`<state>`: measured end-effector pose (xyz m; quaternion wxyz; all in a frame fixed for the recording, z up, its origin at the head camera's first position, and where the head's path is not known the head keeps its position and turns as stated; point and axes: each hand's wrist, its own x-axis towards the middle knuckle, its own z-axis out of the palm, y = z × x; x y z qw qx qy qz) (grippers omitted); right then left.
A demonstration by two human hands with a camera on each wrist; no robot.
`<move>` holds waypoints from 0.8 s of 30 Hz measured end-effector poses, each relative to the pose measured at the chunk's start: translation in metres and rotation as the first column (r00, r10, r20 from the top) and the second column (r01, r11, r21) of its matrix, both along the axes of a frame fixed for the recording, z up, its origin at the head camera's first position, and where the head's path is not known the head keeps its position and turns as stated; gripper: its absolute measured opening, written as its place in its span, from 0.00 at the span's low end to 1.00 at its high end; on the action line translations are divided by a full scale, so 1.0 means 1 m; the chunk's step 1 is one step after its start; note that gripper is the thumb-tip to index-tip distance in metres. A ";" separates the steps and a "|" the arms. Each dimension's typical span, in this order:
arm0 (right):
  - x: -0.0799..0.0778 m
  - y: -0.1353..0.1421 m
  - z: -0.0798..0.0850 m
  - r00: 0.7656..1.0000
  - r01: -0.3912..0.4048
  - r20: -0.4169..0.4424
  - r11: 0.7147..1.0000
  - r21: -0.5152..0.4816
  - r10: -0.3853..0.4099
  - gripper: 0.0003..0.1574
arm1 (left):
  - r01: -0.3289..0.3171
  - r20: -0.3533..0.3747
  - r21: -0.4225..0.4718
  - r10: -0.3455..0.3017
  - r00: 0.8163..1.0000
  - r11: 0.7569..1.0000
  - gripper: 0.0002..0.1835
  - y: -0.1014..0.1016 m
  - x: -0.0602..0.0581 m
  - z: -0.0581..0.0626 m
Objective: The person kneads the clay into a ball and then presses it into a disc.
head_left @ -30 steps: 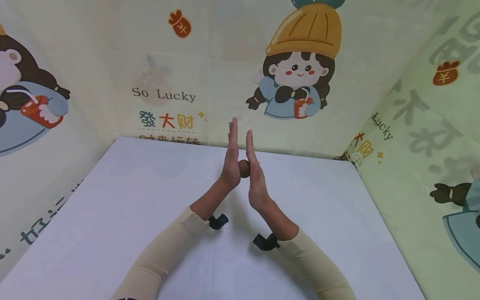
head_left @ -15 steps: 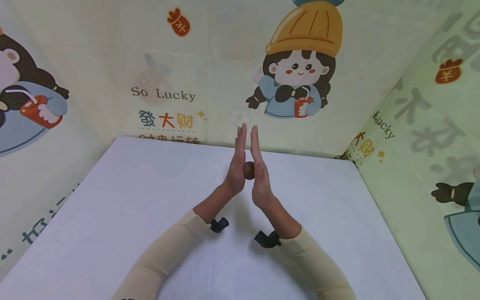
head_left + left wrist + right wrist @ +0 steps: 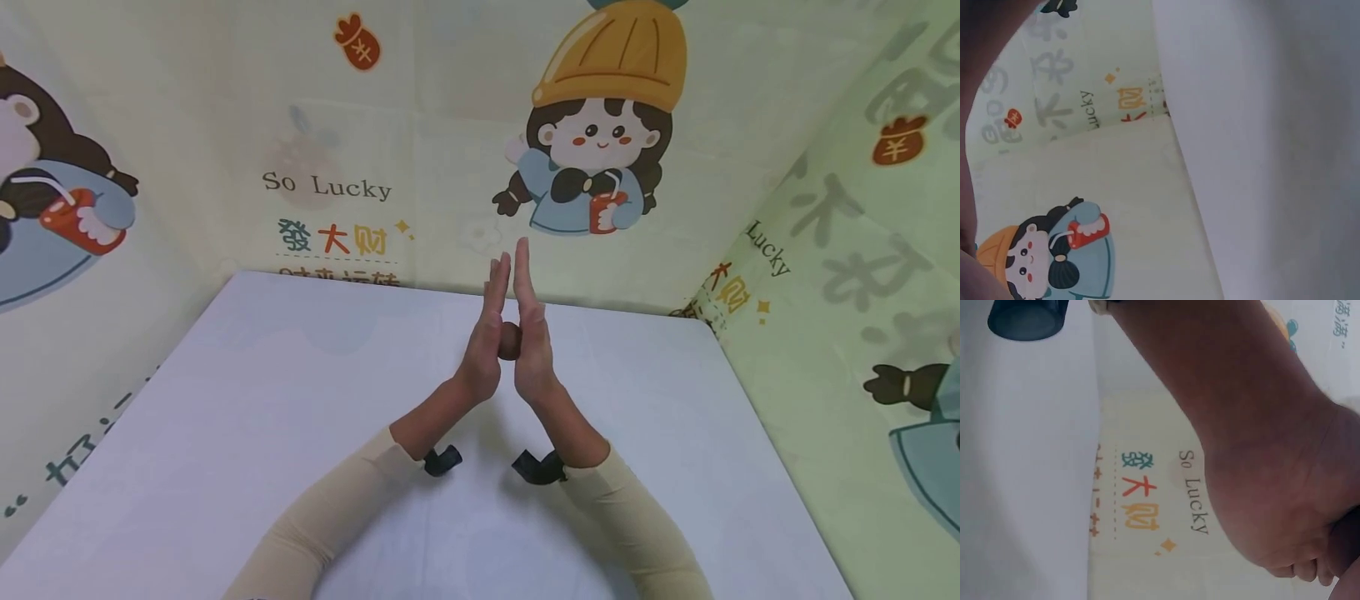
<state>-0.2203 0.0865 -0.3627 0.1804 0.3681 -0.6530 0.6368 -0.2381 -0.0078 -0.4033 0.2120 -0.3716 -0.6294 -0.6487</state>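
Note:
A small brown ball (image 3: 510, 342) sits between the two palms in the head view, over the far part of the white table. My left hand (image 3: 482, 354) presses it from the left with straight fingers pointing away. From the other side my right hand (image 3: 534, 354) lies flat against it, its fingertips reaching slightly farther than the left ones. Part of the ball is hidden by the hands. In the right wrist view the left hand (image 3: 1272, 494) fills the right side, beside the dark ball (image 3: 1346, 544). The left wrist view shows only blurred skin at its left edge.
The white table (image 3: 315, 400) ends at a printed cloth backdrop (image 3: 450, 150) behind and at both sides. Black wrist cameras, one at the left cuff (image 3: 442, 461) and one at the right cuff (image 3: 540, 467), hang over the tabletop.
Both hands have shifted right with the ball between them. My right hand has slid forward and the left one back, so the right fingertips now reach farther.

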 end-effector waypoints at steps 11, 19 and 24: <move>-0.006 0.007 0.006 0.999 -0.012 0.046 0.999 -0.033 0.013 0.52 | 0.003 -0.059 -0.017 -0.004 0.998 1.000 0.43 0.004 0.017 0.012; -0.008 0.011 0.013 0.996 -0.016 0.087 0.998 -0.063 0.022 0.52 | 0.006 -0.089 -0.016 -0.008 0.996 1.000 0.43 0.006 0.026 0.018; -0.008 0.012 0.014 0.994 -0.027 0.106 0.997 -0.075 0.035 0.52 | -0.006 -0.108 -0.027 0.003 0.994 1.000 0.44 0.006 0.032 0.023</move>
